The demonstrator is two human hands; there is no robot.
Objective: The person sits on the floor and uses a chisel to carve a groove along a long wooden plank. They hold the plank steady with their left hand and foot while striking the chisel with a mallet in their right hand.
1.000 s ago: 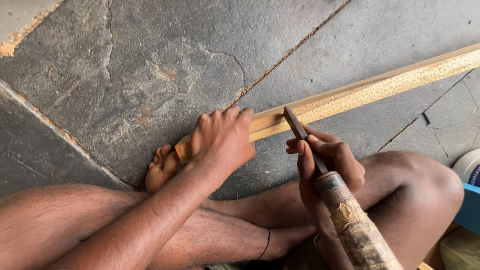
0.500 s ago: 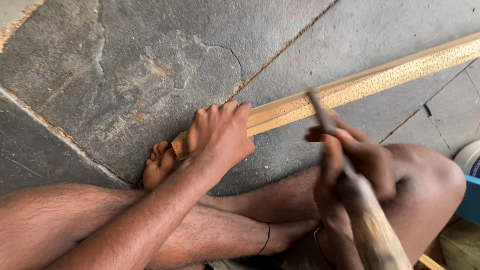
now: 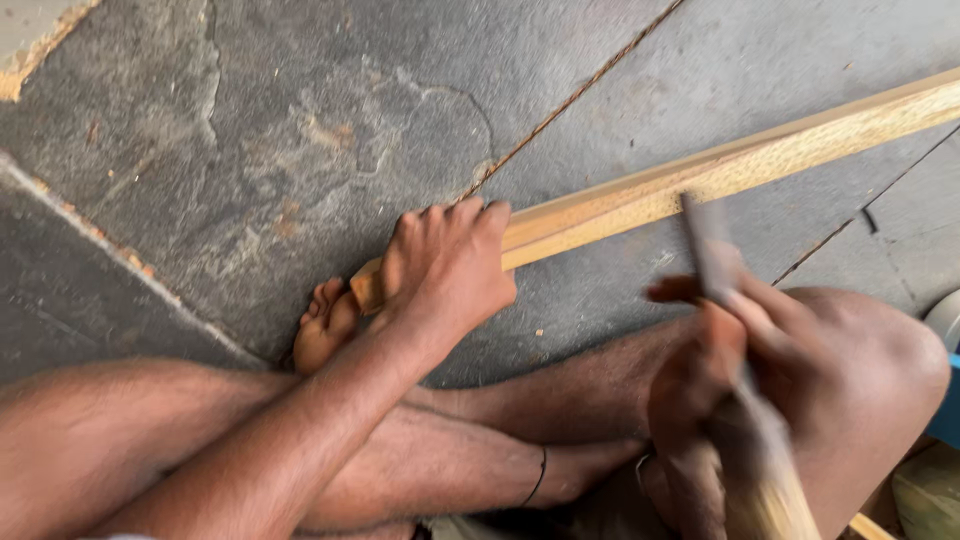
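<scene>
A long pale wooden strip [image 3: 720, 165] lies on the dark stone floor, running from near my foot up to the right edge. My left hand [image 3: 445, 265] presses down on its near end, fingers curled over the wood. Blurred by motion, my right hand [image 3: 715, 375] grips a tool [image 3: 735, 400] with a dark narrow blade and a light wooden handle. The blade tip sits close to the strip's near edge. I sit cross-legged, and the toes of one foot [image 3: 325, 325] rest against the strip's end.
The floor is grey stone slabs [image 3: 250, 120] with cracks and joints. A blue object [image 3: 945, 400] and a whitish round rim [image 3: 945, 315] show at the right edge. A yellowish item [image 3: 925, 495] lies at the bottom right corner.
My right hand and the tool have swung to the right and down, from beside my left hand to a spot further along the strip. My left hand keeps its hold.
</scene>
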